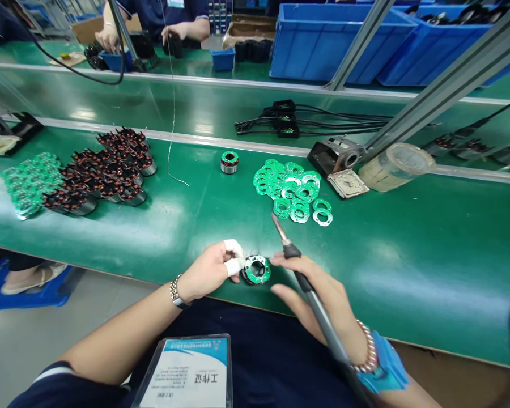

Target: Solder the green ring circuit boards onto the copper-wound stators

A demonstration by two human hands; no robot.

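My left hand (215, 266), with white covers on two fingertips, is closed at the left edge of a motor stator topped by a green ring-shaped circuit board (257, 269), near the table's front edge. My right hand (318, 294) holds a soldering iron (318, 311) against the palm side, its tip pointing up and away; the thumb and index finger are apart, just right of the stator. Beyond my hands lies a pile of green ring boards (291, 190). One stator with a green ring (229, 162) stands upright left of that pile.
Many wound stators (106, 170) and a heap of green boards (32, 181) are at the left. A metal iron holder (335, 158) and a plastic jar (395, 164) stand at the right. Blue bins (323, 42) and a person's hands (176, 34) are across the bench.
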